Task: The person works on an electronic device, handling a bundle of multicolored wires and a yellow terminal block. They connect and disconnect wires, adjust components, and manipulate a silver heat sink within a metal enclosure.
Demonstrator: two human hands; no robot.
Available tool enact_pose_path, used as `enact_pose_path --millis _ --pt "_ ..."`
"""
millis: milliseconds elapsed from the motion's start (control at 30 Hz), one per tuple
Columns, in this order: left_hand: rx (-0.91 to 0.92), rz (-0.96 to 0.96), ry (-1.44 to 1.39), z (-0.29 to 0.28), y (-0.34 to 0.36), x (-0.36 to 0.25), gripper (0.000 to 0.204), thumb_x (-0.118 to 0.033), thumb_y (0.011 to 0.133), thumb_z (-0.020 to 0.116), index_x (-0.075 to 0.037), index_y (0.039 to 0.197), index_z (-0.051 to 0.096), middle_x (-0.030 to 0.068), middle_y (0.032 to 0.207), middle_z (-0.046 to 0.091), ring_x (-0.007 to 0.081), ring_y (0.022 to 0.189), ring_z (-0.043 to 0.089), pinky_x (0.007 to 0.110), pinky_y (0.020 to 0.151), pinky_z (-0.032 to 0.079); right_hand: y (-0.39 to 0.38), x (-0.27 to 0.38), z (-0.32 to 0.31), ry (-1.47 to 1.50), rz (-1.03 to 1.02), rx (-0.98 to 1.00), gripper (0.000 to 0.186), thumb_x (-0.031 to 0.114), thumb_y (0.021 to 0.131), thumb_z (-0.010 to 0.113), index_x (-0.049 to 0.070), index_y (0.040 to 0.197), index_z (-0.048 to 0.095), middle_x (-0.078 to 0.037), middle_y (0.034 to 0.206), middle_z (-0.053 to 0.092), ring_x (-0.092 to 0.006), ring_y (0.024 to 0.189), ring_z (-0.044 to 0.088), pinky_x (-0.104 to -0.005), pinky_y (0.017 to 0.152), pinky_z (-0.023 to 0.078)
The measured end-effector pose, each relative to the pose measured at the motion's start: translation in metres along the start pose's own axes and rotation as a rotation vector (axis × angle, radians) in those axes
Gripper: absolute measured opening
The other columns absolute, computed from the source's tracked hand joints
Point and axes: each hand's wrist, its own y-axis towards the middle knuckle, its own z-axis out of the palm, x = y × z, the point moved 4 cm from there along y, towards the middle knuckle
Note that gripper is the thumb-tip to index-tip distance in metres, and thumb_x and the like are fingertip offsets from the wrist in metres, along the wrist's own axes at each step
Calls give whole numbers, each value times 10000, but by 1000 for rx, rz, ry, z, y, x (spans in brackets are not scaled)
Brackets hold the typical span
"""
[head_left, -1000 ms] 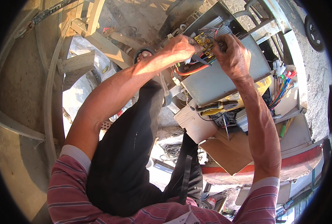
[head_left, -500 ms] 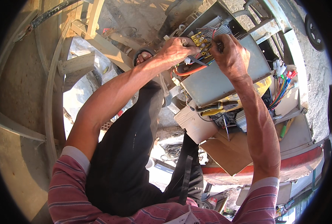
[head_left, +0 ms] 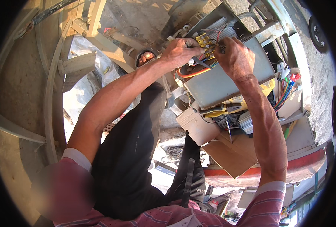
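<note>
A yellow terminal block (head_left: pixel 202 40) with metal screws sits among wires in an open grey metal box (head_left: pixel 213 85). At its left edge is my left hand (head_left: pixel 180 53), fingers closed in a pinch; what they hold is hidden. My right hand (head_left: pixel 236 56) curls shut at the block's right side, by a thin red wire (head_left: pixel 218 35). Whatever lies between those fingertips is too small to make out. Below the hands an orange cable (head_left: pixel 194 73) bends along the box, and a finned metal unit (head_left: pixel 217 25) sits behind the block.
Yellow-and-black pliers (head_left: pixel 224 109) lie just below the box, near cardboard pieces (head_left: pixel 228 157). A bundle of coloured wires (head_left: pixel 285 90) hangs at the right. Wooden beams (head_left: pixel 100 47) stand on the left, over plastic sheeting (head_left: pixel 83 47). A small wheel (head_left: pixel 318 34) is at the far right.
My right hand has shifted slightly right and down, showing a little more of the thin red wire. My left hand stays almost in place, still pinching at the block.
</note>
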Motion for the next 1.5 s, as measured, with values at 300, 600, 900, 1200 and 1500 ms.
enact_pose_path --millis 300,600,900,1200,1500 --pt "-6 3 18 1 -1 -4 354 -409 895 782 -82 1025 810 86 898 775 158 768 703 309 726 561 -2 -2 1 103 -13 -15 254 323 926 696 99 1036 743 -112 980 738 -349 905 722 -467 800 565" --pt "40 76 -57 0 0 3 275 -322 903 777 -79 1029 803 96 897 766 160 791 690 322 733 542 -10 -7 2 301 9 -32 232 296 942 668 90 1037 719 -116 985 735 -356 900 720 -466 800 560" --pt "-9 53 62 -3 -3 -6 261 -309 917 752 -89 1052 789 97 858 760 198 778 702 358 747 553 -5 -5 3 292 58 -12 246 302 912 674 86 1028 703 -124 1022 742 -364 922 719 -473 822 557" --pt "-54 125 165 -3 -2 -13 263 -288 915 749 -76 1068 778 158 818 744 230 731 722 386 689 560 1 -3 1 182 3 43 271 298 923 704 46 1012 666 -182 976 726 -407 933 697 -488 814 550" --pt "-49 180 118 -7 -5 -13 204 -226 911 760 -66 1036 780 137 835 752 214 747 723 354 702 564 1 -1 2 111 -59 44 255 294 1004 588 61 1057 678 -189 1019 722 -425 963 687 -536 826 539"
